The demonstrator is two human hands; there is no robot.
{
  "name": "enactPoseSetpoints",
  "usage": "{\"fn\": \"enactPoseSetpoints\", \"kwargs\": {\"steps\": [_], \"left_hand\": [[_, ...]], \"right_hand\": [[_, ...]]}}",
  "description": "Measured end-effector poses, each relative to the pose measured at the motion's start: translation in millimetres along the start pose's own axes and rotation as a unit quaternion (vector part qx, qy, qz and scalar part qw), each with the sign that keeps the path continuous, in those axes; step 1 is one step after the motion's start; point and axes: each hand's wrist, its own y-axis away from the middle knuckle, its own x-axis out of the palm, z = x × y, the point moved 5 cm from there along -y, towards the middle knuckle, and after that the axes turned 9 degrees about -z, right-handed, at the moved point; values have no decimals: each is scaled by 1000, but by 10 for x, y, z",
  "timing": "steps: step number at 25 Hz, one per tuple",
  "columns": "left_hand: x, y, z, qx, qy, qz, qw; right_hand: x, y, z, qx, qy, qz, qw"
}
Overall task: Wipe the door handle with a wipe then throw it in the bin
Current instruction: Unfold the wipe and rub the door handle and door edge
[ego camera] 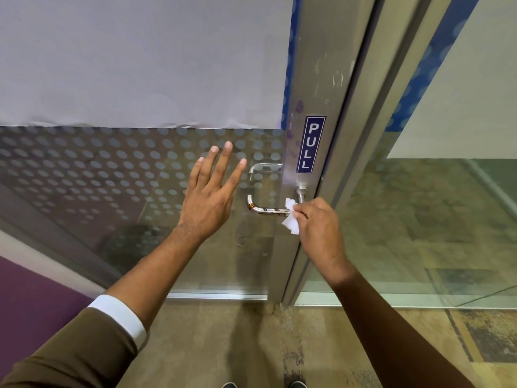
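Observation:
A shiny metal door handle (264,210) sticks out from the steel door frame (316,88), its lever running left and curving up at the end. My right hand (319,228) pinches a crumpled white wipe (290,219) and presses it against the lever near its base. My left hand (212,191) is flat with fingers spread against the glass door (112,177), just left of the handle. No bin is in view.
A blue PULL sign (311,144) is stuck on the frame above the handle. The glass has a dotted frosted film and a grey sheet (140,57) above. A second glass panel (447,219) stands to the right. Patterned carpet (237,345) lies below, with my shoe tips (297,384).

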Motion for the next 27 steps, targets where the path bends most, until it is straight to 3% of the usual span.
{"fn": "enactPoseSetpoints", "kwargs": {"steps": [3, 7, 13, 17, 22, 24, 27], "left_hand": [[6, 6, 0, 1, -1, -3, 1000], [-3, 8, 7, -2, -1, -8, 1000], [8, 15, -14, -5, 10, -10, 1000], [2, 9, -3, -5, 10, -10, 1000], [22, 22, -20, -7, 12, -9, 1000], [37, 28, -8, -4, 11, -6, 1000], [46, 28, 4, -5, 9, -2, 1000]], "right_hand": [[20, 2, 12, -3, 3, -6, 1000], [-67, -240, -165, 77, 20, -16, 997], [95, 70, 56, 29, -30, -2, 999], [2, -98, -61, 80, -4, -19, 997], [146, 117, 109, -17, 3, 36, 999], [140, 73, 59, -36, 61, 69, 995], [4, -67, -32, -51, 127, 40, 990]]}}
